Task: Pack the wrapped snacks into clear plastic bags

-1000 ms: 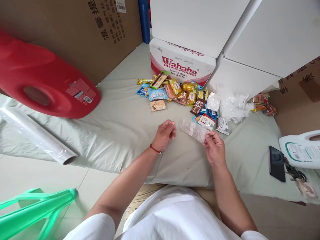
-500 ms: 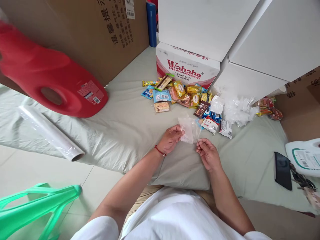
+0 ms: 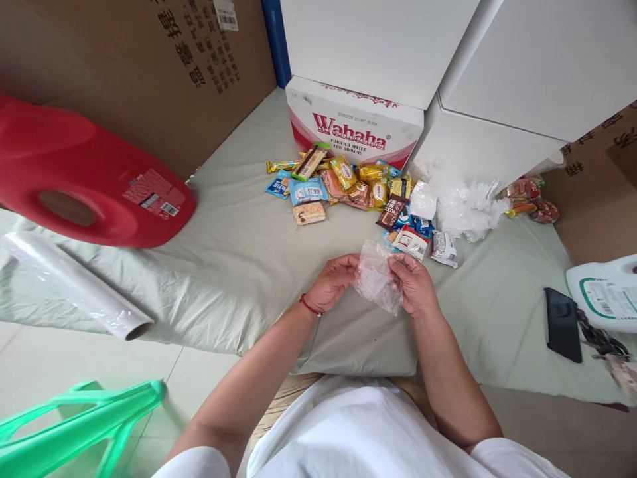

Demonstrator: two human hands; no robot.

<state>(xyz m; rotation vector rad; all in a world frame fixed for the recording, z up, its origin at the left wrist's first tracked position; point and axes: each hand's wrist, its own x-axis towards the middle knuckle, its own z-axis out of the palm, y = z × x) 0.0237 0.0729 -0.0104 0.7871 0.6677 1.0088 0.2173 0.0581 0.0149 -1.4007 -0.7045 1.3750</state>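
A clear plastic bag (image 3: 377,277), crinkled and see-through, is stretched between my two hands over the front of the cloth-covered surface. My left hand (image 3: 332,284), with a red cord bracelet at the wrist, pinches its left edge. On the opposite side my right hand (image 3: 412,282) grips the bag between thumb and fingers. Just beyond the bag lies a pile of wrapped snacks: a red-and-white packet (image 3: 411,243), a brown cocoa packet (image 3: 393,211), a light blue packet (image 3: 308,190) and a clear-wrapped biscuit (image 3: 309,213). Crumpled clear bags (image 3: 470,209) are heaped right of the snacks.
Behind the snacks stands a Wahaha water carton (image 3: 353,126) below white cabinets (image 3: 358,46). At left are a red jug (image 3: 99,179), a roll of clear film (image 3: 79,285) and a green stool (image 3: 84,431). At right lie a phone (image 3: 563,325) and a white bottle (image 3: 604,292).
My right hand has moved up and taken a higher hold on the bag, which is now turned and hangs lower on its right side. The whole view has shifted slightly.
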